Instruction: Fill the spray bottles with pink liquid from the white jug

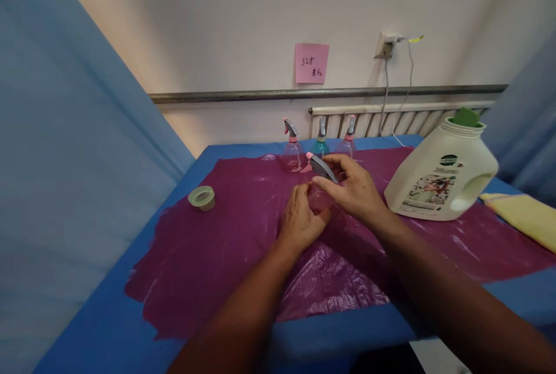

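Observation:
My left hand [299, 220] is wrapped round the body of a small clear spray bottle [320, 197] in the middle of the table. My right hand [354, 189] grips its grey and pink trigger head [321, 167] from the right, fingers closed on it. Most of the bottle is hidden between my two hands. A sheet of magenta plastic film [226, 246] lies under them.
Three more spray bottles [320, 141] stand in a row behind my hands. A large white detergent jug [443, 174] with a green cap stands at the right, a yellow cloth [521, 217] beyond it. A pale green cap [202, 197] lies at the left. Blue curtains flank the blue table [108, 327].

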The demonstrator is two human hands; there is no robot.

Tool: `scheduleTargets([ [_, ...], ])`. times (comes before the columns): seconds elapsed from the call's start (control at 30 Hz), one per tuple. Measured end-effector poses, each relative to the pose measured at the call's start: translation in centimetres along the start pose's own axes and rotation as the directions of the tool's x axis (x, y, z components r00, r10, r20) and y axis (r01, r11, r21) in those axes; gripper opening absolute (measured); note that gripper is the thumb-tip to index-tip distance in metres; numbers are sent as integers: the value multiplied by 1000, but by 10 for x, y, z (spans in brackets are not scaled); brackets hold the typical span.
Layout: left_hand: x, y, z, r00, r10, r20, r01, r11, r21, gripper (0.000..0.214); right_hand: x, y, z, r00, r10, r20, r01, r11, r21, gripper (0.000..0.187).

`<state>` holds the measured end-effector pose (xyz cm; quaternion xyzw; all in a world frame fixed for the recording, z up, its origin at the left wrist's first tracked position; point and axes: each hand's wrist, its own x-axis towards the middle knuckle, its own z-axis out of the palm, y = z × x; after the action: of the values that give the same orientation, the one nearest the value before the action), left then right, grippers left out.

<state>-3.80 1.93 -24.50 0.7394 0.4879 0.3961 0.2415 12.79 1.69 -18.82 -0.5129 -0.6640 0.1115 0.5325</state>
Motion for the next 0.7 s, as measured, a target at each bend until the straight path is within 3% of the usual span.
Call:
scheduleTargets([
  [0.2,1,-10,4,997,69,-22,-71,992,-104,66,-15,17,9,999,18,-36,-13,991,134,48],
  [0.4,6,-16,6,987,158,-5,-157,976,-148,66,-25,29,10,991,97,87,-120,940,320,80],
  [0.5,6,-14,5,983,182,-3,-181,970,-161,65,-27,35,14,996,79,40,-88,940,329,89],
  [0.6,5,-12,4,984,177,13,-174,974,-148,62,-27,38,19,995,88,-47,-71,954,291,84],
  [0.7,4,-13,5,994,108,4,-106,984,-142,67,-28,37,21,993,114,-35,-96,940,328,79],
])
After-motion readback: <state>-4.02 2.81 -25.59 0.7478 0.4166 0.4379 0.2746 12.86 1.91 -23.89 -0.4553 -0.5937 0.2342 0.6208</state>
